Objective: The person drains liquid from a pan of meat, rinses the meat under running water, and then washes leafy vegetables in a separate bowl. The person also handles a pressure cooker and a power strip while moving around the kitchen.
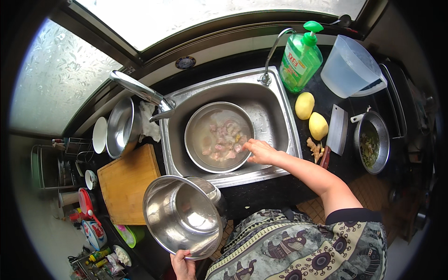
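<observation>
A steel basin (187,147) of cloudy water sits in the stainless steel sink (276,122). Chunks of raw meat (220,147) lie in its water. Over the basin's right rim reaches my right hand (260,151), fingertips apart near the meat, with no object visible in the hand. My left hand (183,266) grips the lower rim of a deep stainless steel pot (185,213). That pot is tilted, its mouth facing up towards me, in front of the sink's lower left corner. Its visible inside holds no food.
The chrome faucet (140,87) overhangs the sink's left side. A wooden cutting board (129,185) and metal bowl (120,127) stand left. To the right are a green soap bottle (301,63), peeled potatoes (304,106), ginger (315,149), a cleaver (337,129), a colander (383,147) and a plastic pitcher (350,70).
</observation>
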Available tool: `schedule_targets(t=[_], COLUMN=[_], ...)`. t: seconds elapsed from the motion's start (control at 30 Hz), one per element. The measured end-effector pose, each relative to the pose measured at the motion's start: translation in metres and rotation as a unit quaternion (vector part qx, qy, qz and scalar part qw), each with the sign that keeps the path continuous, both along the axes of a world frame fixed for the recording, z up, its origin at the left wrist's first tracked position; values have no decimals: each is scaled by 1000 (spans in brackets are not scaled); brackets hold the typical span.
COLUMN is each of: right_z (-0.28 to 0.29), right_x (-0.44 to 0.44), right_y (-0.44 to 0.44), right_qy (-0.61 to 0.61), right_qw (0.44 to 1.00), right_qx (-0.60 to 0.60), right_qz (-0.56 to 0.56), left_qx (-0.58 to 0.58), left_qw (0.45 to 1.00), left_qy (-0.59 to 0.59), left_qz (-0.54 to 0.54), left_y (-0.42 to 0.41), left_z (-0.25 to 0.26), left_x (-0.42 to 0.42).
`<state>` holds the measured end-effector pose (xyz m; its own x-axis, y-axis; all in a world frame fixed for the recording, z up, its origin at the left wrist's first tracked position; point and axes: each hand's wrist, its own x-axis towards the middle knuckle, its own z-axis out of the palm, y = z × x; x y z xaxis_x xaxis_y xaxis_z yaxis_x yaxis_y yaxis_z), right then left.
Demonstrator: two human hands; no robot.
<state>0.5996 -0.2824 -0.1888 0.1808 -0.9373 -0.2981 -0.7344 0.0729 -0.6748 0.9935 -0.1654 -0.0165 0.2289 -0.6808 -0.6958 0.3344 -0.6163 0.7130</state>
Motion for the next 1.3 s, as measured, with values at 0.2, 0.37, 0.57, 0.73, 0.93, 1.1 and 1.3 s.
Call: schedule_targets(t=[0.2,0.37,0.57,0.73,0.93,1.1,1.3], right_z=[-50,-95,-86,-96,-120,-137,-125], right_x=[9,16,73,110,86,87,56], right_y=[-59,-109,-137,-99,-104,-85,-104], right_qy=[15,55,44,169,192,176,149], right_qw=[993,978,961,984,981,975,978], right_qx=[90,78,152,43,-38,-100,-67], right_qz=[-72,-184,-225,-38,16,90,129], left_qx=[54,61,82,97,76,84,90], left_qw=[995,990,984,982,988,988,988], left_qy=[-83,-123,-145,-150,-130,-126,-111], left_qz=[27,41,60,68,36,28,55], left_y=[5,4,-20,-31,-32,-44,-48], left_z=[16,26,30,23,16,16,10], left_x=[-15,-20,-27,-28,-20,-36,-44])
